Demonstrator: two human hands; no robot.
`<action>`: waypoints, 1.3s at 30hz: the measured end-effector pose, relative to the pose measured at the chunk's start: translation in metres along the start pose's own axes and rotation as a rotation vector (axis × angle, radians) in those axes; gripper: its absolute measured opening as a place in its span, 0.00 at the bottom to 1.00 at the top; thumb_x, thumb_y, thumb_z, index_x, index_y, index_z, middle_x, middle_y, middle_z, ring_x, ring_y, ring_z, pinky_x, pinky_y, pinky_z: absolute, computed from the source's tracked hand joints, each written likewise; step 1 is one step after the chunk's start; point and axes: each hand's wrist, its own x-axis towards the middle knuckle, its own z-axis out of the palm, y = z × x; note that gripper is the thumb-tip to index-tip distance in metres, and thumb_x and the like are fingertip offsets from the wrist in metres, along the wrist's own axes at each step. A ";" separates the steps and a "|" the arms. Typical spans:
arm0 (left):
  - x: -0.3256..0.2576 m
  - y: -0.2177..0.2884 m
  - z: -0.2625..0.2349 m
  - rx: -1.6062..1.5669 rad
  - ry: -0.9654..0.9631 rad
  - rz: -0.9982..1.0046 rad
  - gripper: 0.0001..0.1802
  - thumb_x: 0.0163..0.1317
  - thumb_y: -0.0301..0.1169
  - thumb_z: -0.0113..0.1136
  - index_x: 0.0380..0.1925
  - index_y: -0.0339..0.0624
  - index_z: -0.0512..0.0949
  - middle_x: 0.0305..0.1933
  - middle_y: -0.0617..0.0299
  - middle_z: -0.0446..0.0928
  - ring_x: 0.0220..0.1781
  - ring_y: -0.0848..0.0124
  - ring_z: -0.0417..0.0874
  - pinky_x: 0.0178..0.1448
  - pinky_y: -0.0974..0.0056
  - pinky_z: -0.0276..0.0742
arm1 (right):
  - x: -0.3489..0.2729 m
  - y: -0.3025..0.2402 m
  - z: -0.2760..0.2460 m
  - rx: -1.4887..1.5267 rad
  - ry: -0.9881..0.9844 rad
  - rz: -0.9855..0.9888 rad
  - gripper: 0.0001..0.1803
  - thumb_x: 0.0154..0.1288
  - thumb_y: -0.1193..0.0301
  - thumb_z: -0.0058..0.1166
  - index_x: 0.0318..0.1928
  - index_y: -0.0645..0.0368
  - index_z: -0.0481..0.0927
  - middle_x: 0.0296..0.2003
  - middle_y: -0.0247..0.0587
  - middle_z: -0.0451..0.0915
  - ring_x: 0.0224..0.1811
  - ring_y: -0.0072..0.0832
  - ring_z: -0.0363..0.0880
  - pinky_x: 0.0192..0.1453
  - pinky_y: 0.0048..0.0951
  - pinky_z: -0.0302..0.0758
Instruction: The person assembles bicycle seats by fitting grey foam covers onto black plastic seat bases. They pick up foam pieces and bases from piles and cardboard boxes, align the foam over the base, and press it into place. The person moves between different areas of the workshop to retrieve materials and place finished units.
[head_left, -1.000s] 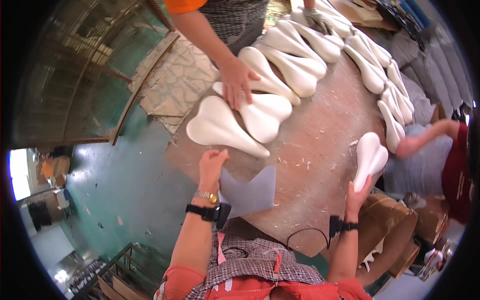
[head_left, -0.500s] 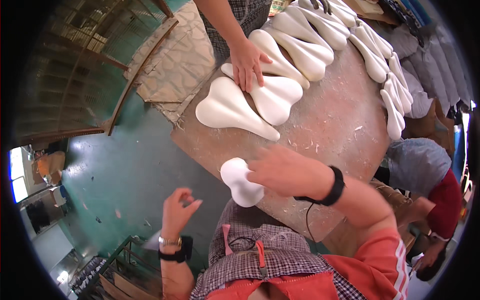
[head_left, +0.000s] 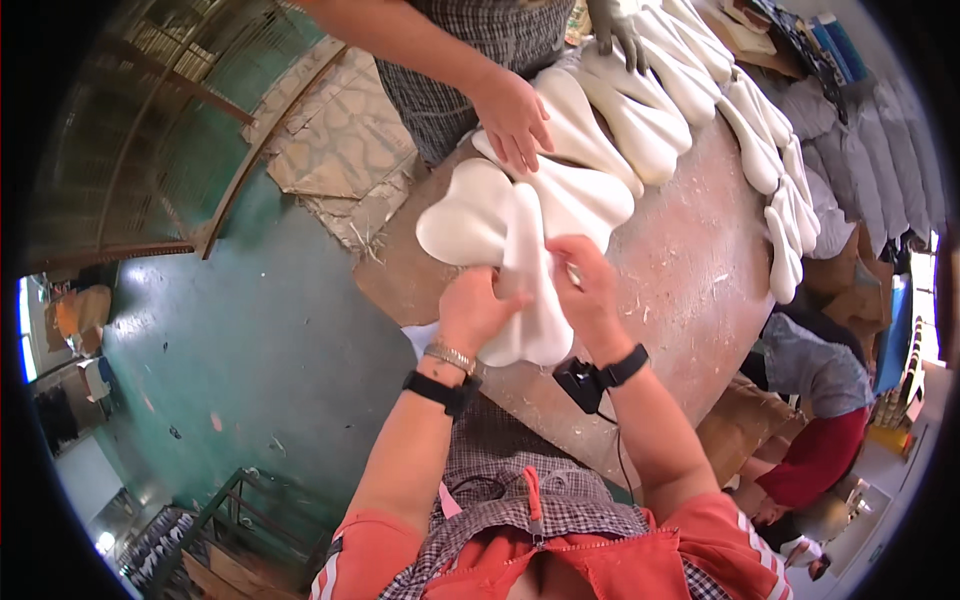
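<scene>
A white foam bicycle saddle pad (head_left: pixel 532 315) stands tilted in front of me, its narrow nose pointing away and its broad end toward my apron. My left hand (head_left: pixel 478 310) grips its left edge, thumb across the pad. On the opposite edge my right hand (head_left: pixel 588 292) closes with bent fingers; the fingertips are partly hidden. Just beyond lies another saddle pad (head_left: pixel 460 218) of the same kind, partly covered by the one I hold. Next to that, a further pad (head_left: pixel 590 195) lies under a co-worker's hand (head_left: pixel 512 118).
Several more white saddle pads (head_left: pixel 640 130) line the far side of the brown worktable (head_left: pixel 690 270), which has scraps scattered on it. A co-worker's gloved hand (head_left: pixel 622 40) rests at the far end. At right a person in a red sleeve (head_left: pixel 825 450) bends low. Green floor (head_left: pixel 250 330) lies left.
My left hand has come up from the lower left onto the saddle pad. The pad has turned and tilted, nose now away, with both hands on it. The co-worker's hand has lifted slightly.
</scene>
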 end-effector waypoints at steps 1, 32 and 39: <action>-0.007 -0.004 0.004 0.024 0.074 0.080 0.24 0.43 0.44 0.68 0.33 0.35 0.78 0.35 0.47 0.78 0.39 0.50 0.80 0.43 0.54 0.76 | -0.004 0.006 -0.004 -0.064 -0.029 0.014 0.13 0.52 0.84 0.49 0.41 0.63 0.75 0.41 0.46 0.75 0.38 0.40 0.75 0.43 0.31 0.74; -0.143 -0.225 -0.297 -0.634 0.107 0.105 0.19 0.56 0.41 0.57 0.14 0.38 0.78 0.15 0.64 0.77 0.19 0.76 0.76 0.28 0.66 0.71 | -0.014 -0.173 0.225 -0.523 -1.065 -0.046 0.22 0.56 0.68 0.56 0.53 0.55 0.74 0.43 0.49 0.79 0.46 0.43 0.77 0.50 0.39 0.72; -0.126 -0.251 -0.505 -0.912 0.618 0.288 0.11 0.55 0.29 0.55 0.38 0.37 0.75 0.35 0.65 0.74 0.35 0.76 0.73 0.38 0.69 0.72 | 0.073 -0.285 0.488 0.324 -1.179 -0.275 0.35 0.50 0.66 0.67 0.57 0.64 0.66 0.55 0.50 0.70 0.57 0.37 0.69 0.60 0.36 0.67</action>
